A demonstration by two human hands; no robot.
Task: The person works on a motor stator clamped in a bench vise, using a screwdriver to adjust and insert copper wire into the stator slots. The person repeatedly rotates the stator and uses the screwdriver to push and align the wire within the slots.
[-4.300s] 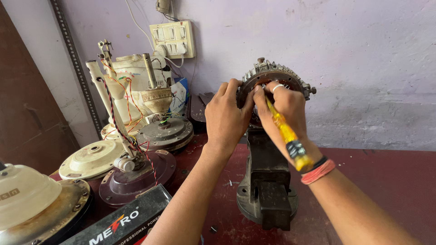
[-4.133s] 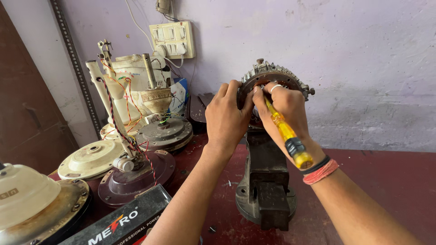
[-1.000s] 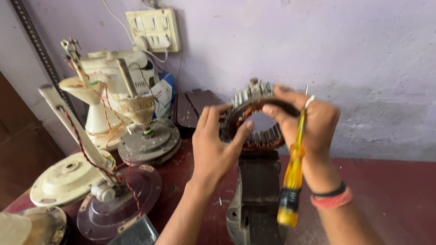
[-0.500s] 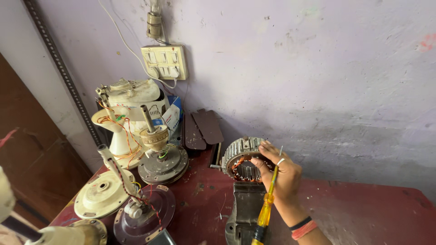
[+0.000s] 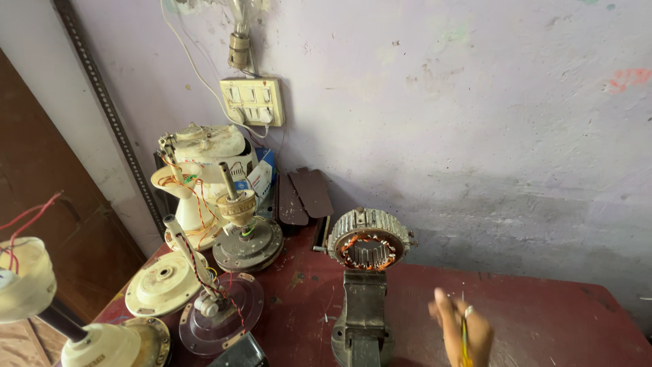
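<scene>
Right hand (image 5: 463, 334) blurred near tabletop (image 5: 543, 319) front edge, fingers wrapped round yellow screwdriver (image 5: 464, 343), apart from stator (image 5: 369, 241) clamped in vise (image 5: 361, 319). Left hand unseen.

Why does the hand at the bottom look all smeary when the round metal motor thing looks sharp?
In the head view, the right hand is motion-blurred, its fingers and the yellow tool smeared; the stator in the vise is crisp; soft, even light on the wall, no glare.
</scene>
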